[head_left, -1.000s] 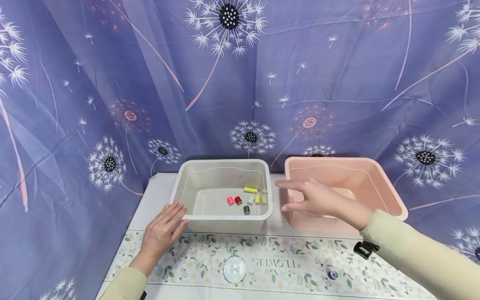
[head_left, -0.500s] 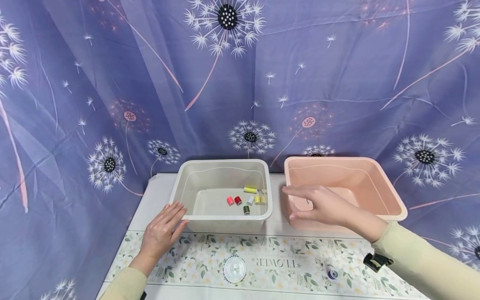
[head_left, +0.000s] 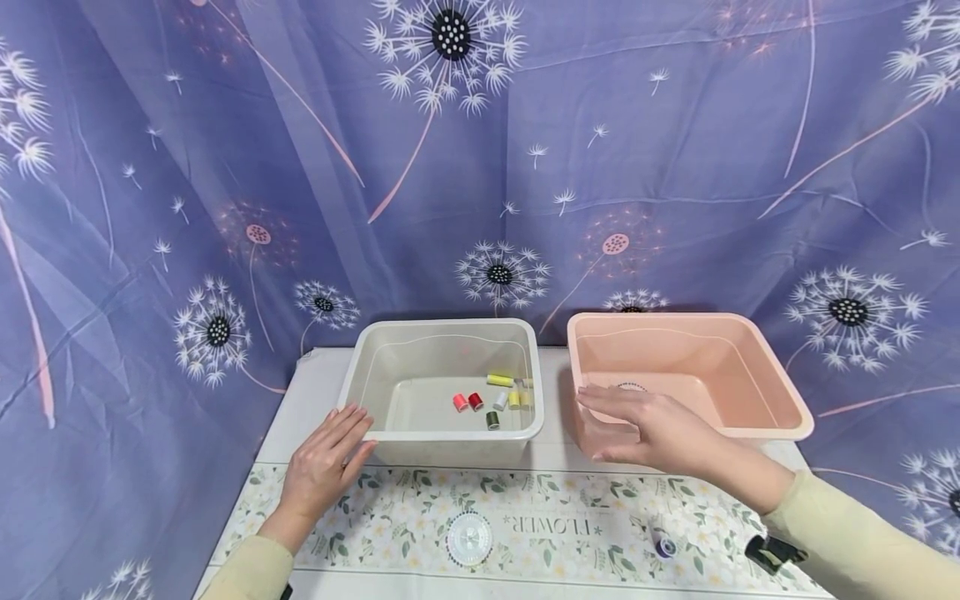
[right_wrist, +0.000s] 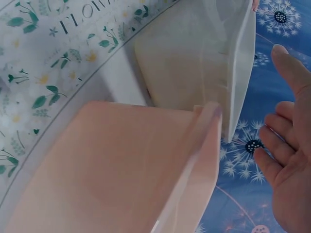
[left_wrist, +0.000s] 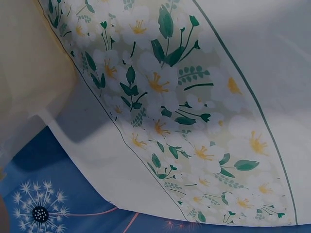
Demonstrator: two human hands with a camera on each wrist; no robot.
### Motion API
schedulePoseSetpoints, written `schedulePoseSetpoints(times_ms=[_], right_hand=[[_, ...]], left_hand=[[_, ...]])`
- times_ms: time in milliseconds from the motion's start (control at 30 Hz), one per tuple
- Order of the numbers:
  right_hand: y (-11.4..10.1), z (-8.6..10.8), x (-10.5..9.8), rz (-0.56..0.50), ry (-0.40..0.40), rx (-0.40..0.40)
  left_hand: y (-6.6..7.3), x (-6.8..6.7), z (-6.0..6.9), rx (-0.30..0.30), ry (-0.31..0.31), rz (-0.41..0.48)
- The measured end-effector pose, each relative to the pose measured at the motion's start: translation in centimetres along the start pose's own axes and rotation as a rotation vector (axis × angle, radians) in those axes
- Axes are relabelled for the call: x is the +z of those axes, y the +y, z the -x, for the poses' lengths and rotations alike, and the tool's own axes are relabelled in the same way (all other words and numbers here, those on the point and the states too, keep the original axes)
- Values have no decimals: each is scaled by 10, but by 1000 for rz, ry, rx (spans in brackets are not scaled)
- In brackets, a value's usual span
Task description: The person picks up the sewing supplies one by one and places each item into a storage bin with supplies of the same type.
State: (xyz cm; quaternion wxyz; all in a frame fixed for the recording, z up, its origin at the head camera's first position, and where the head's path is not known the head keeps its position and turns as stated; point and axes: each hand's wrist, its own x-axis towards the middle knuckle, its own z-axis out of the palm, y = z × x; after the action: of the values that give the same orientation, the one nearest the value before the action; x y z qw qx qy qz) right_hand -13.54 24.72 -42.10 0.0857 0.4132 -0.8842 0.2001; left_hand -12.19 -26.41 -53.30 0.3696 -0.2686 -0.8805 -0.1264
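Note:
My left hand [head_left: 322, 458] rests on the near left corner of the grey bin [head_left: 450, 435], fingers extended. Inside that bin lie a pink thread spool [head_left: 461, 402], a red spool [head_left: 476, 402], a dark green spool [head_left: 492, 420], a white spool [head_left: 500, 401] and yellow ones [head_left: 500, 380]. My right hand [head_left: 663, 429] hovers over the near left part of the pink bin [head_left: 750, 379], holding nothing; in the right wrist view its fingers are loosely bent. Behind it shows the dotted edge of a round thing [head_left: 632, 386] in the pink bin, mostly hidden.
A round white disc with a beaded rim [head_left: 469, 538], like a pin wheel, lies on the flowered tablecloth [head_left: 405, 508]. A purple thread spool [head_left: 664, 547] stands on the right of the cloth. A blue dandelion curtain [head_left: 420, 250] hangs close behind both bins.
My right hand has moved from the gap between the bins rightward and nearer to me. The dotted edge in the pink bin has come into view. My left hand stays put.

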Motion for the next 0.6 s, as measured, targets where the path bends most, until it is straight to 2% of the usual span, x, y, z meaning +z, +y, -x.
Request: schedulePoseSetpoints(times_ms=[167, 400, 600], right_hand=[[-5, 8, 6, 28, -12, 2], [-9, 21, 14, 79, 39, -29], [-14, 31, 19, 90, 42, -8]], left_hand=[[0, 0, 1, 2, 6, -9], [-1, 1, 1, 7, 4, -6], [0, 1, 1, 6, 3, -3]])
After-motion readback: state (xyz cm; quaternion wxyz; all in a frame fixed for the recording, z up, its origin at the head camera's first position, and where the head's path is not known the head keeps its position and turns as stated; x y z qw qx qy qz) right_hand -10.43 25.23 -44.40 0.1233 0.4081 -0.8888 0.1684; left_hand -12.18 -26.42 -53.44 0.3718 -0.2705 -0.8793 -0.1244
